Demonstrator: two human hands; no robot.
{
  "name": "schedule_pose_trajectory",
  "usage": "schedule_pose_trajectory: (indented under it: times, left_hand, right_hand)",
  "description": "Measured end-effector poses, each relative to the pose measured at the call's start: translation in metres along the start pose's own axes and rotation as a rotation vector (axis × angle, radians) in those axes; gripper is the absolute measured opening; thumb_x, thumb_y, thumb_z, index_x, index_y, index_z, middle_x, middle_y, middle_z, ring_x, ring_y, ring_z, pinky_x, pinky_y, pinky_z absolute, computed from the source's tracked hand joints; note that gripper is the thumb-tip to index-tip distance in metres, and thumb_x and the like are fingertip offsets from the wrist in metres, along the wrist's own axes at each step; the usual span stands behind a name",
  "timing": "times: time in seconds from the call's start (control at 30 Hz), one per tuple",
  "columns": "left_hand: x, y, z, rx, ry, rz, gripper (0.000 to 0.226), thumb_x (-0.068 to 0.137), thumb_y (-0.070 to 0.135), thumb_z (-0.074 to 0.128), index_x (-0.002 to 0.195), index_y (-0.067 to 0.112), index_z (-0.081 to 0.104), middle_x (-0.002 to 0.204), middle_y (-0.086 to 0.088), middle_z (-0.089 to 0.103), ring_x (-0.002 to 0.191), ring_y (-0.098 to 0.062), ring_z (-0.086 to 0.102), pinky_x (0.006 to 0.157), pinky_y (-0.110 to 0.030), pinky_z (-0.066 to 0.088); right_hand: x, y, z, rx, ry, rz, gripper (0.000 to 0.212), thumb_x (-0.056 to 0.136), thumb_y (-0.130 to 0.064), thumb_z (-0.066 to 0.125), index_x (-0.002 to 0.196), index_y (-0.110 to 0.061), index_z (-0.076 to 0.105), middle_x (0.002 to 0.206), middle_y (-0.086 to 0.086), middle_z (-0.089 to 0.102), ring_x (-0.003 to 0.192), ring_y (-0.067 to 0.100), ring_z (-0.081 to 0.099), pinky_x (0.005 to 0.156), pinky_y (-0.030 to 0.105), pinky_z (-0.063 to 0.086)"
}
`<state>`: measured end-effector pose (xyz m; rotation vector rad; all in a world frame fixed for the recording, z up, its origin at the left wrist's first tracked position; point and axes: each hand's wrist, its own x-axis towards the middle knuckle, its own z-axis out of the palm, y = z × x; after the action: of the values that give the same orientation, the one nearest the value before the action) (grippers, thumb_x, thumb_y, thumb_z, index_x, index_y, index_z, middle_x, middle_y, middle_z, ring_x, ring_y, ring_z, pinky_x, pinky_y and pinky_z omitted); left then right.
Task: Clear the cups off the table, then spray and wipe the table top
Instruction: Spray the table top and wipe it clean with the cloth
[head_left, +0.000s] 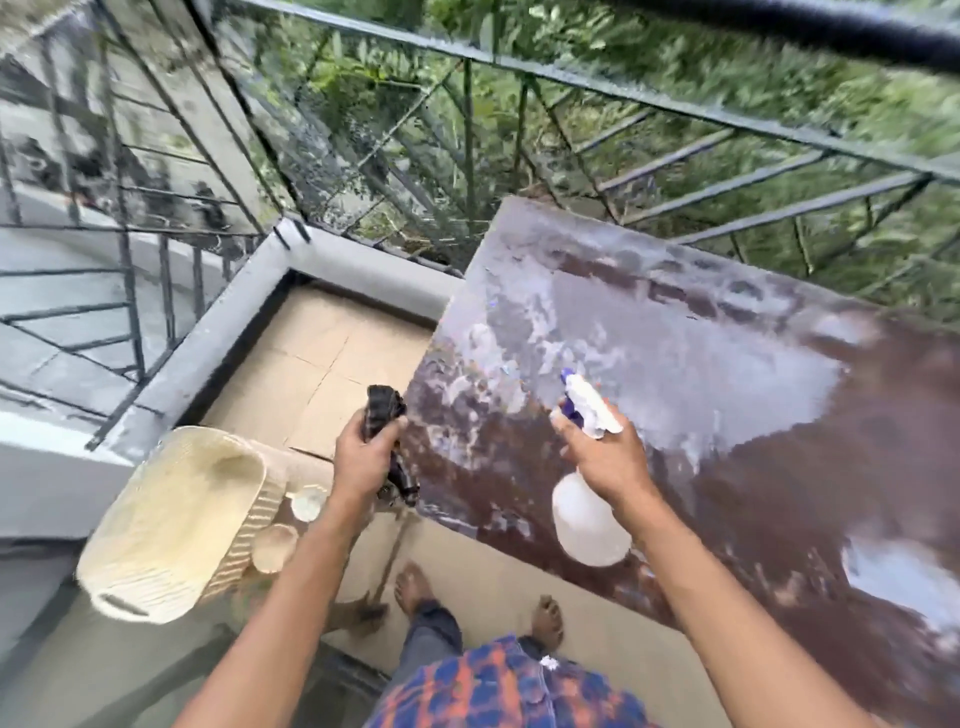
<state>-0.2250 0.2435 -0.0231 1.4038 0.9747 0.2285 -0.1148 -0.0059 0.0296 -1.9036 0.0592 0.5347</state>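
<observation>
The right hand (605, 457) squeezed a white spray bottle (584, 512) over the wet brown table (753, 415), the left hand (358, 457) gripped a dark cloth (384, 410), and two cups (291, 525) sat beside a cream basket (171, 525).

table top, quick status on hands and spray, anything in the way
Left hand gripping dark cloth. Right hand holding spray bottle over table top. Top wet, no cups on it, nothing blocking.

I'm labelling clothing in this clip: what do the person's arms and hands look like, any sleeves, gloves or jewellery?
Both forearms are bare up to the frame edge, with no sleeves showing. The left hand and right hand wear no gloves; no rings, watch or bracelets are visible. Motion blur may hide small details.
</observation>
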Motion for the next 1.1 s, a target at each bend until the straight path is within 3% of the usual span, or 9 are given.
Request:
schedule_pose_trajectory:
  times: [0.13,0.23,0.43,0.53,0.6,0.77,0.87,1.0,1.1]
  left_hand:
    - [-0.029,-0.021,0.017,0.079,-0.031,-0.021,0.009,0.091,0.014,0.071,0.098,0.013,0.065,0.076,-0.002,0.061,0.067,-0.015,0.054,0.059,-0.025,0.045]
    - [-0.044,-0.034,0.014,0.114,0.006,-0.043,0.013,0.090,0.017,0.073,0.101,0.014,0.066,0.076,-0.004,0.062,0.063,-0.016,0.056,0.056,-0.028,0.045]
    - [-0.056,-0.058,-0.024,0.038,0.158,-0.153,0.026,0.081,0.027,0.080,0.100,0.016,0.066,0.085,-0.008,0.067,0.080,-0.026,0.061,0.076,-0.043,0.050]
    - [-0.054,-0.064,-0.043,0.005,0.206,-0.199,0.023,0.079,0.027,0.081,0.093,0.019,0.065,0.085,-0.009,0.066,0.082,-0.028,0.059,0.077,-0.046,0.048]
    - [-0.048,-0.066,-0.055,-0.002,0.203,-0.211,0.032,0.071,0.035,0.081,0.094,0.020,0.065,0.084,-0.008,0.068,0.081,-0.028,0.061,0.077,-0.046,0.049]
    - [-0.033,-0.058,-0.071,0.008,0.166,-0.207,0.024,0.080,0.025,0.077,0.097,0.016,0.064,0.083,-0.012,0.065,0.077,-0.028,0.059,0.070,-0.040,0.047]
    - [-0.023,-0.054,-0.079,0.005,0.158,-0.183,0.015,0.085,0.019,0.075,0.093,0.020,0.062,0.083,-0.011,0.064,0.076,-0.027,0.058,0.071,-0.041,0.046]
    - [-0.010,-0.051,-0.086,0.049,0.106,-0.143,0.014,0.088,0.018,0.073,0.092,0.021,0.061,0.081,-0.008,0.063,0.073,-0.026,0.058,0.069,-0.039,0.046]
    - [-0.002,-0.053,-0.091,0.064,0.069,-0.140,0.014,0.088,0.018,0.073,0.095,0.018,0.061,0.080,-0.008,0.062,0.072,-0.027,0.058,0.068,-0.040,0.047]
  right_hand:
    - [-0.030,0.049,-0.022,-0.017,-0.002,0.076,0.010,0.096,-0.023,0.077,0.097,-0.031,0.072,0.086,-0.006,0.069,0.069,0.011,0.056,0.076,0.034,0.048]
    - [-0.046,0.073,-0.016,-0.079,-0.096,0.113,0.010,0.096,-0.024,0.076,0.089,-0.030,0.072,0.075,-0.009,0.065,0.063,0.009,0.055,0.074,0.034,0.047]
    - [-0.075,0.082,0.029,-0.211,-0.345,0.151,0.015,0.092,-0.031,0.073,0.083,-0.024,0.064,0.076,-0.003,0.069,0.058,0.019,0.075,0.078,0.055,0.063]
    - [-0.081,0.075,0.061,-0.266,-0.375,0.128,0.035,0.078,-0.056,0.061,0.083,-0.021,0.062,0.079,0.005,0.071,0.072,0.034,0.076,0.077,0.055,0.062]
    - [-0.086,0.069,0.084,-0.305,-0.398,0.134,0.033,0.082,-0.057,0.059,0.078,-0.024,0.057,0.078,0.002,0.068,0.080,0.041,0.074,0.077,0.050,0.061]
    - [-0.088,0.066,0.113,-0.365,-0.277,0.148,0.046,0.101,-0.048,0.065,0.067,-0.022,0.049,0.068,-0.003,0.057,0.073,0.028,0.058,0.068,0.039,0.042]
    - [-0.088,0.064,0.127,-0.357,-0.197,0.202,0.053,0.099,-0.054,0.065,0.064,-0.016,0.050,0.057,-0.002,0.054,0.060,0.023,0.051,0.062,0.038,0.041]
    - [-0.094,0.066,0.133,-0.367,-0.215,0.198,0.052,0.097,-0.058,0.065,0.073,-0.013,0.057,0.065,0.000,0.061,0.064,0.023,0.056,0.064,0.041,0.047]
    - [-0.102,0.076,0.130,-0.342,-0.106,0.237,0.054,0.095,-0.056,0.068,0.064,-0.016,0.051,0.053,-0.002,0.049,0.055,0.020,0.046,0.059,0.039,0.040]
